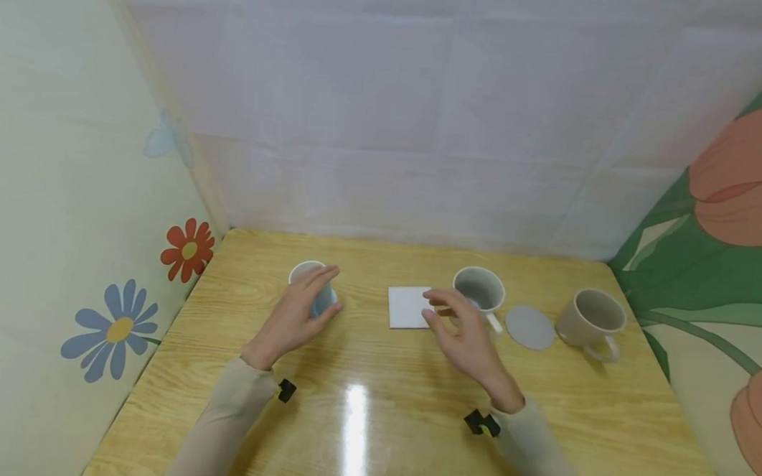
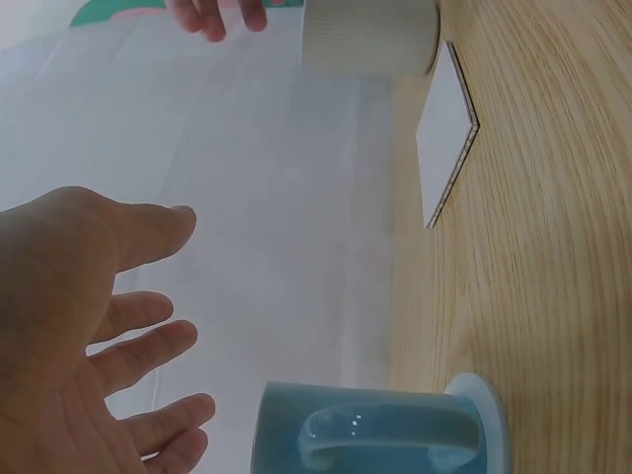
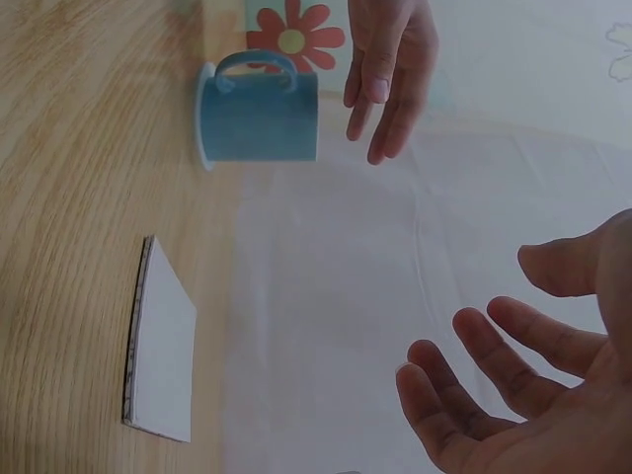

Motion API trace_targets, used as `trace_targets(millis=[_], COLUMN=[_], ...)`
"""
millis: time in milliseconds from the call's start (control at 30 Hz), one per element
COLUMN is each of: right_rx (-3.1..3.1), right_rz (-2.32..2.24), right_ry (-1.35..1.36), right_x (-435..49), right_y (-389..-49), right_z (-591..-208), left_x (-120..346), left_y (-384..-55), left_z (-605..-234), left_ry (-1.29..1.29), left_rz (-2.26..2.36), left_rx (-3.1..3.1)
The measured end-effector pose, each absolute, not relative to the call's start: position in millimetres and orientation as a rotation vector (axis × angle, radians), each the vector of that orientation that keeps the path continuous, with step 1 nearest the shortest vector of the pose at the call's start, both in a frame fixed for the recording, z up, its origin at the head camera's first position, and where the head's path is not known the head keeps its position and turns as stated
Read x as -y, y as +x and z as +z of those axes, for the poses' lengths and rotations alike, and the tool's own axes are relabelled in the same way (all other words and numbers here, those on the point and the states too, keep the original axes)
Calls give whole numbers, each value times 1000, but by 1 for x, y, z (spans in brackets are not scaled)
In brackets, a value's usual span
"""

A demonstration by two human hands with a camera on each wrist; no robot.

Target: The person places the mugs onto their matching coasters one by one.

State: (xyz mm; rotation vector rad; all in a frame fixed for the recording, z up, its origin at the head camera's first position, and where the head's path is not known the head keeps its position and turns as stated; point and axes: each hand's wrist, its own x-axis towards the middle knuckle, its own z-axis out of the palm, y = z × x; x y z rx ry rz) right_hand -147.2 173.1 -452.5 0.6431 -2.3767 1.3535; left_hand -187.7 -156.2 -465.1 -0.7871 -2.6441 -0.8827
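My left hand [image 1: 295, 320] hovers over a light-blue mug [image 1: 321, 305], fingers apart and holding nothing. In the left wrist view the blue mug [image 2: 375, 430] stands on a round white coaster [image 2: 484, 420], a gap between it and the left hand [image 2: 89, 326]. My right hand [image 1: 466, 339] is held in the air beside a whitish mug [image 1: 482, 283], partly hiding it. Loosely bent and spread, the fingers of the right hand [image 3: 543, 375] hold nothing. A square white coaster [image 1: 408, 308] lies flat between the two mugs, its right edge partly behind the right fingertips.
To the right, a round grey coaster [image 1: 530, 327] lies on the wooden table [image 1: 410, 426], with a beige mug [image 1: 586, 322] beyond it, handle toward the front. A white cloth [image 1: 393, 124] hangs behind the table. Patterned panels [image 1: 117, 328] flank both sides.
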Motion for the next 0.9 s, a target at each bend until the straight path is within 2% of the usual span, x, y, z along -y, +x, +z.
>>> trace_targets(millis=[900], right_rx=[2269], right_rz=[1293], right_ry=[600], right_x=[-210], right_y=[-144], right_z=[-449], left_x=[129], left_y=[-195], left_z=[-478], left_ry=[-847], left_rz=[-960], left_rx=[2703])
